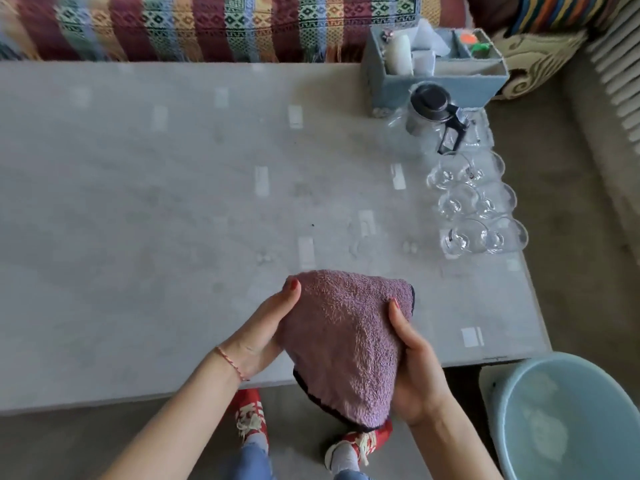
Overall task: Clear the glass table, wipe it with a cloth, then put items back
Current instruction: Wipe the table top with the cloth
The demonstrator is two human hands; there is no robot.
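I hold a purple terry cloth (343,337) above the near edge of the glass table (173,209). My left hand (263,336) grips its left side and my right hand (417,368) grips its right side, thumbs on top. At the table's right end stand a glass teapot (420,128) with a dark lid, several clear glass cups (474,206) in rows, and a grey-blue organiser box (485,86) with small items inside.
A striped woven sofa (207,26) runs along the table's far side. A light blue basin (568,420) with water sits on the floor at the near right. My red shoes (251,415) show below the table edge. A white radiator (620,64) is at the far right.
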